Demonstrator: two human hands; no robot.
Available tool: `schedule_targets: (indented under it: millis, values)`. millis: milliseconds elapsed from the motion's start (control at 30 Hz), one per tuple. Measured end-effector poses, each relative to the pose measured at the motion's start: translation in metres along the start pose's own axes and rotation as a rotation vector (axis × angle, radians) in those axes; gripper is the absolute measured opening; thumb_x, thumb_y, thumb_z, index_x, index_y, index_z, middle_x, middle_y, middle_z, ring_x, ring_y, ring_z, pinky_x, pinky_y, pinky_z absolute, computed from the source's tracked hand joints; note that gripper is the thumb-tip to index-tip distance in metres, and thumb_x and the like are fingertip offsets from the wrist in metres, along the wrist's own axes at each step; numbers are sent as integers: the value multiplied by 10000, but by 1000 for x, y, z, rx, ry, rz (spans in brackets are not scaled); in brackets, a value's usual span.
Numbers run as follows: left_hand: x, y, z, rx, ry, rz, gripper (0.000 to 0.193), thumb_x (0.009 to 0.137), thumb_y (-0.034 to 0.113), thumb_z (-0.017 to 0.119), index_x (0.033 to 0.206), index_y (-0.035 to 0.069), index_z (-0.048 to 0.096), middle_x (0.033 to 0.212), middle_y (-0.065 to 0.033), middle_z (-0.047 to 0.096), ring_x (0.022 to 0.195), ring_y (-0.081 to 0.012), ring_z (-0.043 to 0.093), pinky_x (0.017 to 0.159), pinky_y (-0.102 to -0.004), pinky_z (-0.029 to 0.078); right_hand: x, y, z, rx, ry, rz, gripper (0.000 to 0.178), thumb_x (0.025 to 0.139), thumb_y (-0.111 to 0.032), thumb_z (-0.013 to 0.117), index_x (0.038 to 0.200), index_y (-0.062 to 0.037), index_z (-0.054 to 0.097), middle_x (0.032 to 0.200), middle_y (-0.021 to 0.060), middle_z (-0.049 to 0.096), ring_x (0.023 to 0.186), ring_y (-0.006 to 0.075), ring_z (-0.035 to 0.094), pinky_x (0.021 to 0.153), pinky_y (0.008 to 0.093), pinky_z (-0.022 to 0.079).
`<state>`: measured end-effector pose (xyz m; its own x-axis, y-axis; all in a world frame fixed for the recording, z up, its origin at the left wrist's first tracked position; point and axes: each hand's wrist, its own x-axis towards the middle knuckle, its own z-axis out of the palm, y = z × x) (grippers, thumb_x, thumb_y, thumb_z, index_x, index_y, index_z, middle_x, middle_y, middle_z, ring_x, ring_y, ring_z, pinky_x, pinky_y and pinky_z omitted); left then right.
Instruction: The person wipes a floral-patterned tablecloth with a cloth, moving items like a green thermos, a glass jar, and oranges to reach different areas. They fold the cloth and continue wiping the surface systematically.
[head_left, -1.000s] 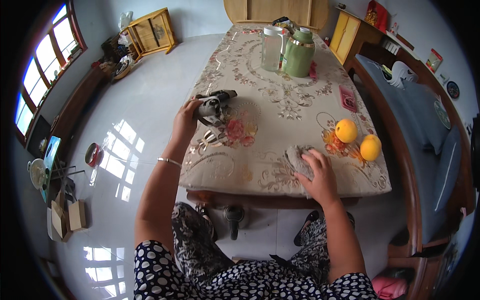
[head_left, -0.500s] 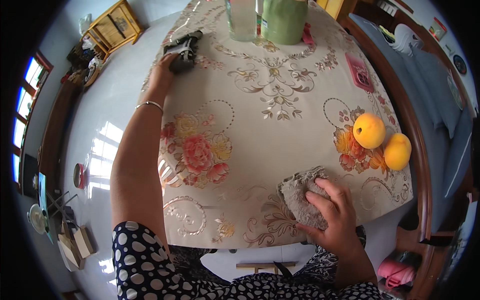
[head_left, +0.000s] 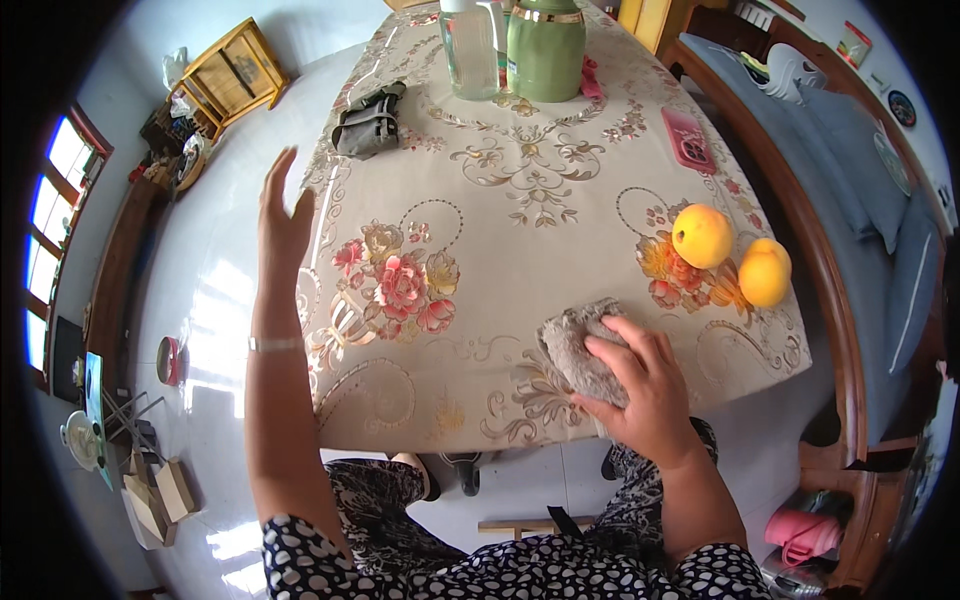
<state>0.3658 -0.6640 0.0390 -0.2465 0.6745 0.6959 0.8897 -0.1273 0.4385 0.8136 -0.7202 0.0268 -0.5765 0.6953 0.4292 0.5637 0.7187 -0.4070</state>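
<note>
Looking down, head view: a long table is seen from its near end, covered by a pale flowered tablecloth (head_left: 510,290).
Right hand: the grey fluffy cloth (head_left: 572,352) is gripped by the right hand (head_left: 648,390), with the fingers curled over its top and the thumb set along its near side.
Cloth's place: it is laid on the tablecloth near the close edge, right of the middle.
Left hand: nothing is held by the left hand (head_left: 284,215); the thumb is spread apart from the raised fingers, beside the table's left edge. Whether the tablecloth is touched cannot be told.
Left wrist: a bracelet (head_left: 275,344) is worn.
Grey and black bundle: the bundle (head_left: 368,124) is placed near the left edge, farther along than the left hand and apart from it.
Fruit: two orange fruits (head_left: 703,237) are set close together at the right.
Pink phone: the phone (head_left: 687,140) is laid beyond them, near the right edge.
Far end: a clear pitcher (head_left: 470,62) is stood just left of a green flask (head_left: 546,58).
</note>
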Motion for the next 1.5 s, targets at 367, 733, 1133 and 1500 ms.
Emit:
schedule_targets:
  millis: [367,733,1133,1500]
  values:
    - [-173,19,-117,153,217,-411,312,880,34,583,1191,64,589,1288,-134,546,1220,-277,509,1040,-387,386,-12,-20,-2,-133,-176,-211,626,730,-266,766,1307,-276,525,1378,64,415,1090,303,452,958,423,424]
    - [-186,39,-107,179,115,-737,239,918,172,582,1088,13,638,1077,-133,650,981,-256,626,860,-345,475,156,54,95,-381,-167,-37,511,889,-304,599,1347,-125,460,1435,90,380,1245,355,388,1040,446,361]
    - [-180,42,-111,247,33,-735,282,928,145,540,1170,7,583,1116,-155,628,1032,-273,609,901,-362,468,333,131,171,-453,-105,171,521,901,-382,543,1373,-182,447,1447,44,383,1263,331,399,1056,414,350]
    - [-182,40,-111,171,45,-691,267,935,141,540,1161,4,576,1106,-154,614,982,-268,619,844,-350,488,311,119,164,-423,-36,104,454,867,-351,562,1274,-154,517,1362,53,463,1212,327,441,1030,412,371]
